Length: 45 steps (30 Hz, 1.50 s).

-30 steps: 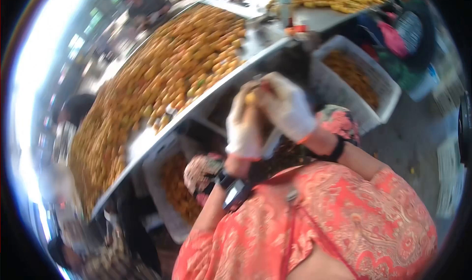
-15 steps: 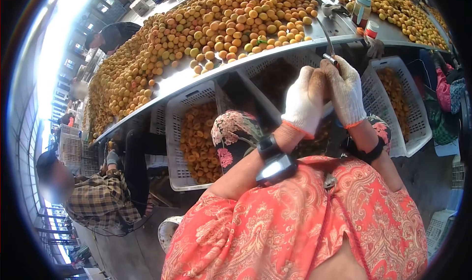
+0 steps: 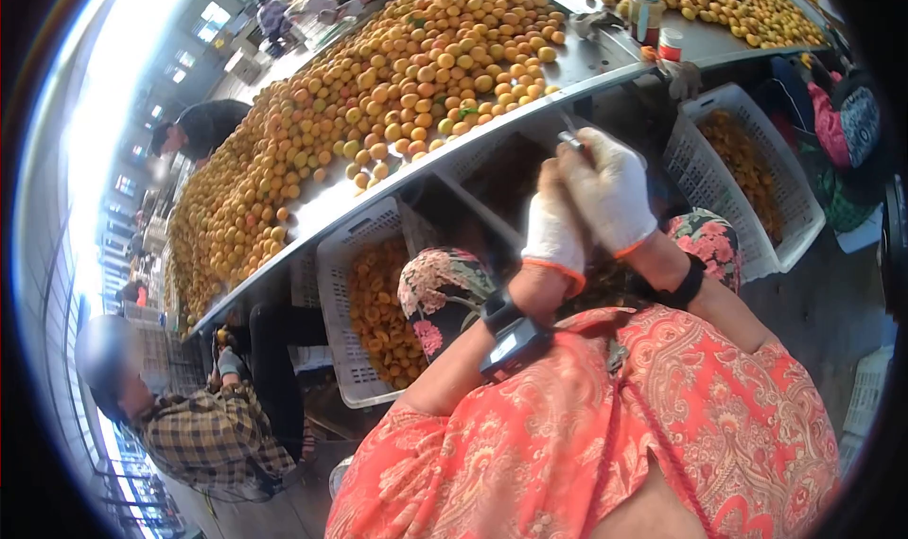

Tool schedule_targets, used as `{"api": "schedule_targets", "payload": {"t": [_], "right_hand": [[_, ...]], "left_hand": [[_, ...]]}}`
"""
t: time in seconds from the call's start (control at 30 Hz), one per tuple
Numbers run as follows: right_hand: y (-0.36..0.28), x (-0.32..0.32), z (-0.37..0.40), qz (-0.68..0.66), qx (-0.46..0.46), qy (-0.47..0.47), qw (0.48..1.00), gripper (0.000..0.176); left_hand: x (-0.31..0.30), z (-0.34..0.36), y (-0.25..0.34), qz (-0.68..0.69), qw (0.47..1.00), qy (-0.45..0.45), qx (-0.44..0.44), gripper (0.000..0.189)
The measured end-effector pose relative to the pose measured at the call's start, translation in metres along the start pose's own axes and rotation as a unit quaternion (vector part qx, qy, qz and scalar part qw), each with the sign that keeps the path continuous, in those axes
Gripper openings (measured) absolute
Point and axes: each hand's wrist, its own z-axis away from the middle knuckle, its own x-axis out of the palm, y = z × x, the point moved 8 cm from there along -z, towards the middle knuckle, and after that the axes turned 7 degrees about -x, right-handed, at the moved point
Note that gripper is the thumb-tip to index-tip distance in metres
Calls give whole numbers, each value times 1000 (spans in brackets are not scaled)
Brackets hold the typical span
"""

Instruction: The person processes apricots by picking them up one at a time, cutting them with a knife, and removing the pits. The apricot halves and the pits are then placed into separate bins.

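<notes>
Both hands wear white knitted gloves with orange cuffs and press together over my lap. My right hand (image 3: 613, 191) is closed around a small knife (image 3: 570, 139); only its metal part sticks out past the thumb, and the thin blade is blurred. Against it, lower and to the left, lies my left hand (image 3: 552, 229), its fingers drawn together. Whatever it holds is hidden between the two gloves. Beyond the hands, whole apricots (image 3: 416, 76) are heaped on the metal table (image 3: 312, 201). Cut apricots (image 3: 383, 307) fill a white crate (image 3: 352, 399) to the left.
Another crate (image 3: 683, 147) with cut apricots stands at the right. A jar (image 3: 646, 14) and a red-and-white container (image 3: 670, 44) stand on the table. A co-worker in a checked shirt (image 3: 213, 435) sits at left; a person in a pink sleeve (image 3: 826, 118) is at right.
The view has shifted, with the table's things now further left. My hands have turned and stay pressed together, the right now higher over the left. The knife remains in my right hand.
</notes>
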Motion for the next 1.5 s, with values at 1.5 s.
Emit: {"api": "schedule_targets", "payload": {"t": [1.5], "right_hand": [[2,-28,-22,-551,128,76,821,18]], "left_hand": [[21,39,-7,-50,983,9,-174,34]]}}
